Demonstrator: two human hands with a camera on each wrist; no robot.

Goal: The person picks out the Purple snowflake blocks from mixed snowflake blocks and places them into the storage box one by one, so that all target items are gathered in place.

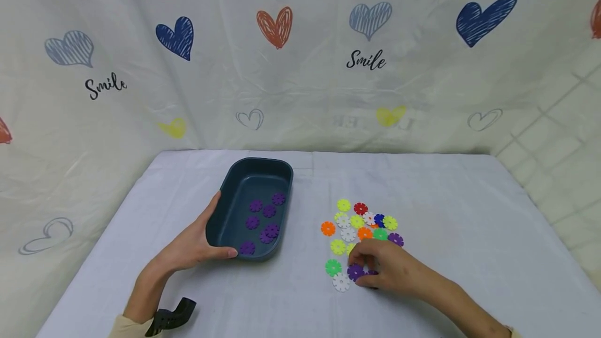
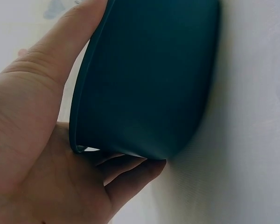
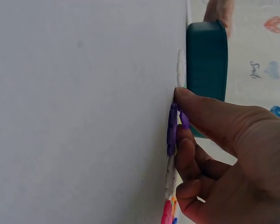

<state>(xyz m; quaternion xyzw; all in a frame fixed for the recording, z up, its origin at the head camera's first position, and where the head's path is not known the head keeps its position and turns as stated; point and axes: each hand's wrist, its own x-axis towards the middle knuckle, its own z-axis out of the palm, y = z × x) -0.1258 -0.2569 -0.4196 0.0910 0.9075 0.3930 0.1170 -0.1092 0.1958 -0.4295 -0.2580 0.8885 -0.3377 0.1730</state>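
Observation:
My left hand grips the near left corner of a dark teal tray, thumb over the near rim and fingers along the outer left wall. Several purple snowflake discs lie inside the tray, mostly toward its right and near sides. On the right, my right hand is down at the near side of a spread of mixed snowflake discs. Its thumb and index finger pinch a purple snowflake disc close to the cloth. Another purple disc stands beside the fingertips in the right wrist view. The palm partly hides the discs beneath.
Loose yellow, white, orange, green, red and blue discs lie around the right hand, some overlapping. One purple disc sits at the spread's right edge. A white cloth covers the table, with a heart-printed curtain behind.

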